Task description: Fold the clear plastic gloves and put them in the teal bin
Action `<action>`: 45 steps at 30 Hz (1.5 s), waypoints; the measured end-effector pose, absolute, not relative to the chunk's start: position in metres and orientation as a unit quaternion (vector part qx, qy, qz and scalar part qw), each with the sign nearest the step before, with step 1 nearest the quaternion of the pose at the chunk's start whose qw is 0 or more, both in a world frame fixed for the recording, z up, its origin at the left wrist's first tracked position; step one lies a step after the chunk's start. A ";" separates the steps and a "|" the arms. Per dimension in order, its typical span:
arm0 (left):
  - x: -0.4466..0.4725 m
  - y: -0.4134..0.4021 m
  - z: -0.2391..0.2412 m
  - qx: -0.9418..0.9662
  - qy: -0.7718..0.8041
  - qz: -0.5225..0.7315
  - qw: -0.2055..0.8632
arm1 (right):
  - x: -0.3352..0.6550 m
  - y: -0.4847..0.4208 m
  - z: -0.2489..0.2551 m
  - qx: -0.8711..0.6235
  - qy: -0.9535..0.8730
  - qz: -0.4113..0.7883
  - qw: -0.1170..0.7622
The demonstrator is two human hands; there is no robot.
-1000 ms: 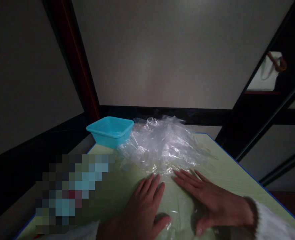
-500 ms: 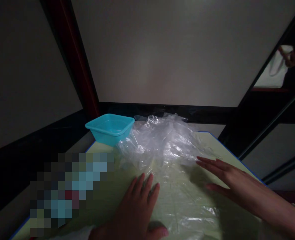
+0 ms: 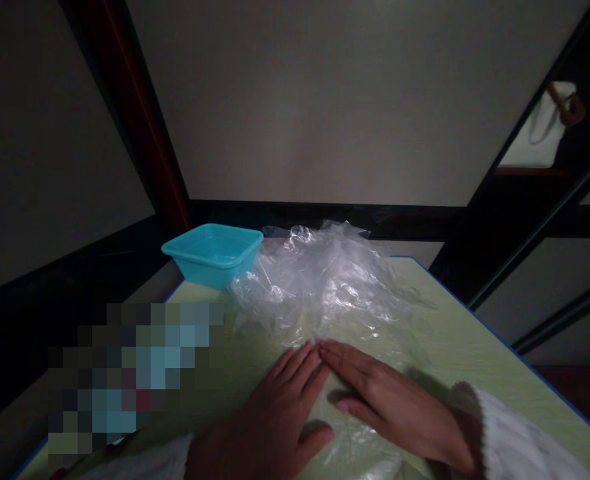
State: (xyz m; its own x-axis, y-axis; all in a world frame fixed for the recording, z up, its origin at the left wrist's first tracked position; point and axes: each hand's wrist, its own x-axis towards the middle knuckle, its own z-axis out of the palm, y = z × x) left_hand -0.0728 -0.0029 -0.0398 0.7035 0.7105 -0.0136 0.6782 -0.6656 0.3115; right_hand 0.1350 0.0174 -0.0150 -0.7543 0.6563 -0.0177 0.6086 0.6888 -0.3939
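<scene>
A clear plastic bag (image 3: 345,273) lies across the table, bunched up at the far end and spread thin and flat toward me. My left hand (image 3: 285,407) rests palm down on its flat part, fingers stretched forward and thumb out to the right. Beside it, my right hand (image 3: 375,393) also lies on the plastic with straight fingers, its fingertips meeting those of the left. Neither hand grips anything. Both palms and the plastic beneath them are hidden.
A turquoise plastic basin (image 3: 215,257) stands at the table's far left corner. A pixelated patch covers something on the left side. The pale green table (image 3: 479,360) has a blue edge. Wall panels rise behind it, and a white bag (image 3: 539,130) sits in a recess at right.
My right hand has moved left and toward me, from the right part of the plastic to my left hand's fingertips. My left hand has hardly moved. The view has shifted slightly.
</scene>
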 end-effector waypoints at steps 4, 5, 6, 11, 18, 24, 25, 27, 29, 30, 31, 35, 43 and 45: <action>-0.073 -0.002 -0.039 0.908 0.385 0.043 0.159 | 0.140 0.032 -0.022 -0.344 -0.921 0.182 0.021; -0.073 -0.002 -0.039 0.907 0.387 0.044 0.160 | 0.143 0.037 -0.024 -0.348 -0.921 0.175 0.021; -0.073 -0.001 -0.039 0.906 0.389 0.043 0.161 | 0.146 0.042 -0.026 -0.354 -0.920 0.168 0.022; -0.072 -0.003 -0.037 0.903 0.395 0.030 0.168 | 0.164 0.065 -0.037 -0.397 -0.906 0.136 0.051; -0.073 0.009 -0.047 0.876 0.456 0.082 0.136 | 0.170 0.079 -0.042 -0.431 -0.893 0.100 0.079; -0.079 0.026 -0.044 0.866 0.481 0.083 0.108 | 0.170 0.079 -0.043 -0.470 -0.875 0.075 0.091; -0.080 0.027 -0.042 0.866 0.483 0.074 0.107 | 0.170 0.080 -0.044 -0.478 -0.871 0.070 0.092; -0.081 0.028 -0.039 0.863 0.490 0.061 0.107 | 0.172 0.080 -0.044 -0.487 -0.866 0.061 0.095; -0.083 0.028 -0.036 0.860 0.496 0.056 0.109 | 0.173 0.081 -0.043 -0.488 -0.866 0.054 0.096; -0.083 0.028 -0.036 0.859 0.497 0.057 0.109 | 0.174 0.080 -0.041 -0.487 -0.867 0.051 0.096; -0.083 0.027 -0.035 0.858 0.498 0.061 0.107 | 0.174 0.079 -0.039 -0.485 -0.868 0.049 0.096; -0.082 0.019 -0.033 0.858 0.496 0.099 0.088 | 0.173 0.069 -0.023 -0.477 -0.873 0.038 0.099; -0.075 0.001 -0.040 0.897 0.404 0.117 0.137 | 0.144 0.031 -0.007 -0.362 -0.917 0.142 0.089; -0.076 0.000 -0.042 0.901 0.396 0.095 0.149 | 0.140 0.026 -0.011 -0.338 -0.924 0.168 0.059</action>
State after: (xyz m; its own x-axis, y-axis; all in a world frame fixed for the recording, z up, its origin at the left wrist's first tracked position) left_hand -0.0763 -0.0003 -0.0421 0.6689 0.7415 0.0535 0.6846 -0.6424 0.3443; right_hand 0.1399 0.0257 -0.0107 -0.7653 0.6437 -0.0049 0.6045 0.7160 -0.3493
